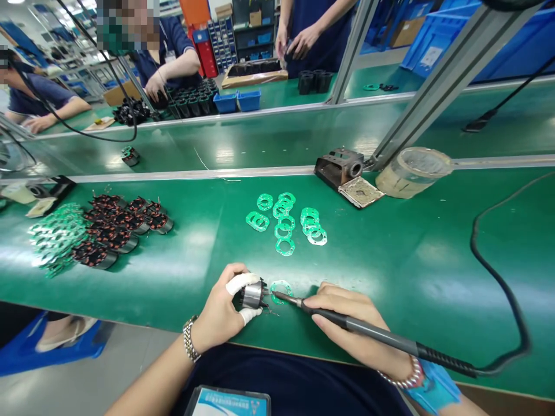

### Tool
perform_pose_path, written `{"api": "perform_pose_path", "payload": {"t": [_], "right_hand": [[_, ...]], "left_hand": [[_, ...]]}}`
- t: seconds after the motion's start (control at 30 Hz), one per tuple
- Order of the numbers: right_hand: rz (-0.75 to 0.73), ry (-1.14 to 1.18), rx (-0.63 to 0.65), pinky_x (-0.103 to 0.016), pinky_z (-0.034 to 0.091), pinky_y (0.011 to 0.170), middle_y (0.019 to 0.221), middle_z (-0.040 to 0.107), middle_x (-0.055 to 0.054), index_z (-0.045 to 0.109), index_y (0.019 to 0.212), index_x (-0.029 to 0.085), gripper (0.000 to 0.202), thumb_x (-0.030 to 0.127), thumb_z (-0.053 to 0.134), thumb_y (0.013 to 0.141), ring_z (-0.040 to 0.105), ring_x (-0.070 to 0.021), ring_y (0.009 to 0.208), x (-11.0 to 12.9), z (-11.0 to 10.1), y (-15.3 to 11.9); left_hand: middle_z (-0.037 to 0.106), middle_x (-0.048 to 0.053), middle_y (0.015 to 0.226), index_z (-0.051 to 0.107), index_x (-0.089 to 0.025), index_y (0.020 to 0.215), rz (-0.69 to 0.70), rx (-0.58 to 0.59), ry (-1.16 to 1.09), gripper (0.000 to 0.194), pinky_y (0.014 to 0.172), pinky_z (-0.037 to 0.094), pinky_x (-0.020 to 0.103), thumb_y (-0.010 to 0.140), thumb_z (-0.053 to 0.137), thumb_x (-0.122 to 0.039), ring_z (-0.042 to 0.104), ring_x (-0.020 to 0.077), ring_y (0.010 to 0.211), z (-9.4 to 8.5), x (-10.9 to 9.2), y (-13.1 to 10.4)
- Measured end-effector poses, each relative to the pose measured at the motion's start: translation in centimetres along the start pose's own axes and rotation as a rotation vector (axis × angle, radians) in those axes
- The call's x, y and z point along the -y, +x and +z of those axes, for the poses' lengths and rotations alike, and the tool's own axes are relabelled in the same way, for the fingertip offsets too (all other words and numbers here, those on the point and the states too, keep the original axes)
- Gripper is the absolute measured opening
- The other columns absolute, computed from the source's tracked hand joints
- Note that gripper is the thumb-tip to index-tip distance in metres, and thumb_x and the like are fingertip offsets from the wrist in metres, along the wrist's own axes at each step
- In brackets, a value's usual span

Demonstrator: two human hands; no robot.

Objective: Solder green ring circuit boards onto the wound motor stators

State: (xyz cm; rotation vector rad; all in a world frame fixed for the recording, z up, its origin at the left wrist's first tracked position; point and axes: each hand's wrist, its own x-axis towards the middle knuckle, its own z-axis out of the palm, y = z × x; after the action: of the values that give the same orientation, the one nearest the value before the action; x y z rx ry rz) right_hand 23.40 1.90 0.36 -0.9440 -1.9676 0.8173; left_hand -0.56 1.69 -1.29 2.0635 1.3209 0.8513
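My left hand [225, 306], with white covers on thumb and finger, grips a motor stator [252, 294] on its side near the table's front edge. Thin wires stick out from the stator's right end. In my right hand [347, 318] is a soldering iron [368, 330], its tip pointing left. That tip lies over a green ring-shaped circuit board [281, 284] just right of the stator; whether it touches the board or a wire I cannot tell. Beyond my hands, several more ring boards [285, 247] lie loose on the green table.
Several stators [124, 222] stand at the left beside a heap of green boards [58, 237]. A soldering iron stand [342, 167] and a round tub [411, 173] are at the back right. The iron's cable [498, 271] loops at right. Co-workers' hands [303, 43] are across a metal frame.
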Motion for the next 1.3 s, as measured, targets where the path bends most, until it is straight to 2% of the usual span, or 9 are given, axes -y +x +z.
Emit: {"api": "perform_pose_path", "payload": {"t": [0.33,0.63,0.97,1.3], "right_hand": [[-0.017,0.019,0.018,-0.024,0.046,0.048,0.059,0.061,-0.003,0.068,0.082,0.017,0.017,0.015,0.051,0.082,0.056,-0.0141,0.052,0.40,-0.11,0.23],[-0.029,0.042,0.021,-0.024,0.045,0.048,0.060,0.059,-0.003,0.067,0.085,0.016,0.017,0.010,0.052,0.080,0.055,-0.0137,0.054,-0.29,0.27,-0.11],[-0.179,0.080,0.069,-0.028,0.044,0.053,0.062,0.056,-0.003,0.062,0.092,0.017,0.025,0.003,0.049,0.077,0.049,-0.0144,0.057,-0.37,0.31,-0.18],[-0.149,0.090,0.066,-0.029,0.044,0.054,0.064,0.057,-0.003,0.062,0.095,0.018,0.026,0.003,0.050,0.078,0.050,-0.0147,0.059,-0.40,0.12,-0.41]], "left_hand": [[0.052,0.006,0.100,0.051,-0.023,0.104,0.025,-0.008,-0.004,0.044,0.082,0.049,0.037,0.065,0.067,-0.010,0.055,0.0206,0.093,0.06,0.03,0.15],[0.051,0.006,0.099,0.051,-0.023,0.103,0.059,-0.034,0.007,0.042,0.080,0.049,0.036,0.066,0.066,-0.010,0.056,0.0199,0.091,0.03,0.02,0.28],[0.050,0.006,0.099,0.050,-0.023,0.104,0.068,-0.034,0.017,0.044,0.079,0.049,0.036,0.066,0.066,-0.009,0.056,0.0195,0.090,0.10,0.01,0.31],[0.050,0.006,0.100,0.050,-0.023,0.104,0.060,-0.035,0.021,0.044,0.080,0.049,0.036,0.066,0.066,-0.010,0.056,0.0196,0.091,0.19,0.10,0.18]]}}
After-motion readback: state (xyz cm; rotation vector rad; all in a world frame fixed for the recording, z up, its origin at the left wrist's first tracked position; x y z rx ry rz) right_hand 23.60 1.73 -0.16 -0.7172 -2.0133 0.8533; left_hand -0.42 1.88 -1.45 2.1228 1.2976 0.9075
